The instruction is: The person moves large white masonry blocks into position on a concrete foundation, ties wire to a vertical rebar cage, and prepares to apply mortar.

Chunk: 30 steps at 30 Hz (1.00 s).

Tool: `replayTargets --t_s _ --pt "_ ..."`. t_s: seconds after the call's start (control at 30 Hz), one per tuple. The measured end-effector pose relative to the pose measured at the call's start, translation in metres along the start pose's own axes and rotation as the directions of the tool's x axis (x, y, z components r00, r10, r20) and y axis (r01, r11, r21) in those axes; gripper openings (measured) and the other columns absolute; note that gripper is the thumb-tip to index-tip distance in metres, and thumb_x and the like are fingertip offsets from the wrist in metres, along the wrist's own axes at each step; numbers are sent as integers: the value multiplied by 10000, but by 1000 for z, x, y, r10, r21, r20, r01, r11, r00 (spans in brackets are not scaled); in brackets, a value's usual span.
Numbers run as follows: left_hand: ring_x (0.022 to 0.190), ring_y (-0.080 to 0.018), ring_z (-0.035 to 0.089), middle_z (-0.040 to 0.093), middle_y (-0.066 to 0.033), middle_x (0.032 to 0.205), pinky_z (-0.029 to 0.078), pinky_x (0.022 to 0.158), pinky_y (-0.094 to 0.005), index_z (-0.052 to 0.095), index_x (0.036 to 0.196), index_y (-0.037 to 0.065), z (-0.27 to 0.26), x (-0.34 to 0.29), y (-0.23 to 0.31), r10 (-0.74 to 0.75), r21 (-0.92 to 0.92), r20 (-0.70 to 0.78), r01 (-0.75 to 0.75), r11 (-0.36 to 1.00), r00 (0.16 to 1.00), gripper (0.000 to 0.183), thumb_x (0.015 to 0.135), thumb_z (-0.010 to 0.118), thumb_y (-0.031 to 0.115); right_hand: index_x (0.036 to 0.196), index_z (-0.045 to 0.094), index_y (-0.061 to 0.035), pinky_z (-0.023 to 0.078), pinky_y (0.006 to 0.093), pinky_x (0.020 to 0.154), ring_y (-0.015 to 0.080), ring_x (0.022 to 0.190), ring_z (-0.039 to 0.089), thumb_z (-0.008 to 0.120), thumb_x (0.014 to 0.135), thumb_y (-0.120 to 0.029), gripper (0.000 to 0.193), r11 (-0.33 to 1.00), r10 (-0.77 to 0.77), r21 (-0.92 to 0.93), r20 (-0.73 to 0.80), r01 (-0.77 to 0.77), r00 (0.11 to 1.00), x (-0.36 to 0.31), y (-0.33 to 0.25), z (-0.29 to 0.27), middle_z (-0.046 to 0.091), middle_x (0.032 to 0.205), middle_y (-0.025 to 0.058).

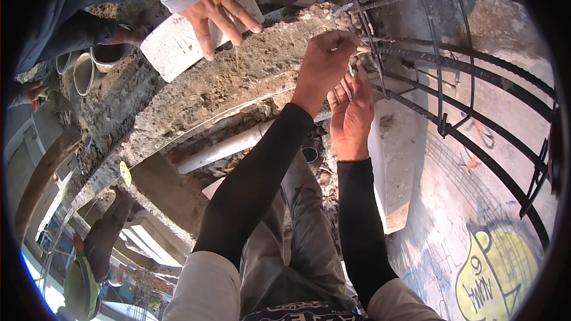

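My left hand (326, 70) is closed, fingertips pinched together against the end of a steel rebar cage (437, 59). Whatever it pinches is too small to name. Just below, my right hand (352, 120) is turned palm up, with its fingers curled in beside the left wrist. Something thin shows among those fingers, but its kind is unclear. A pale string (238, 109) runs along the rough concrete beam (199, 102) toward my hands. Both forearms wear black sleeves.
A co-worker's hand (223, 15) rests spread on a white block (172, 47) atop the beam. A grey pipe (223, 150) lies below among rubble. At right stands a painted wall (434, 232). Another person (89, 267) is at lower left, near wooden poles (41, 184).
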State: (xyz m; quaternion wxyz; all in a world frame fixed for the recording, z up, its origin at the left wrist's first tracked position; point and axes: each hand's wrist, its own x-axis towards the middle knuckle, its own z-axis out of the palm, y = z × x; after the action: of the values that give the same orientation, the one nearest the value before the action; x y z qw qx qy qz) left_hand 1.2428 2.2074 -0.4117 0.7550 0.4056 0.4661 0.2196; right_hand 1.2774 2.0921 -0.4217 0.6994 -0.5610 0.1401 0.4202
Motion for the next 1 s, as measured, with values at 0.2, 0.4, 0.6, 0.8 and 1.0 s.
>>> replayTargets --t_s 0.2,0.4,0.6,0.8,1.0 --pt "561 -62 463 602 8 634 394 524 -304 728 985 -30 2 -39 70 157 -14 -21 -157 987 987 284 988 673 249 1442 544 4 553 364 820 222 872 685 567 1069 -361 522 811 -234 -548 15 204 972 -36 -42 -14 702 1098 174" --pt "624 -156 610 665 -131 750 492 604 -331 718 1058 -21 23 -12 32 298 327 61 -301 896 953 261 983 635 215 1586 342 -3 560 319 652 173 706 668 500 1070 -255 595 690 -333 -619 189 375 924 -40 -66 22 708 924 116" --pt "693 -298 721 712 -164 798 570 666 -403 732 1104 51 22 -2 28 391 526 204 -437 730 898 257 982 570 210 1649 178 -92 563 339 682 144 741 640 498 1037 -139 692 917 -73 -372 207 147 976 -7 -77 32 661 977 70" --pt "741 -326 722 738 -151 857 587 726 -409 763 1136 127 13 2 24 374 614 268 -456 644 888 250 976 585 198 1564 392 -109 537 311 658 115 821 649 469 1087 -203 492 894 -196 -376 161 244 967 14 -54 44 668 1110 60" --pt "819 -341 725 747 -160 913 594 772 -420 775 1109 136 14 5 15 476 601 244 -517 609 845 225 958 617 191 1317 619 32 553 289 710 155 902 688 553 1071 -218 357 819 -487 -347 2 457 873 16 -30 47 700 1122 87"
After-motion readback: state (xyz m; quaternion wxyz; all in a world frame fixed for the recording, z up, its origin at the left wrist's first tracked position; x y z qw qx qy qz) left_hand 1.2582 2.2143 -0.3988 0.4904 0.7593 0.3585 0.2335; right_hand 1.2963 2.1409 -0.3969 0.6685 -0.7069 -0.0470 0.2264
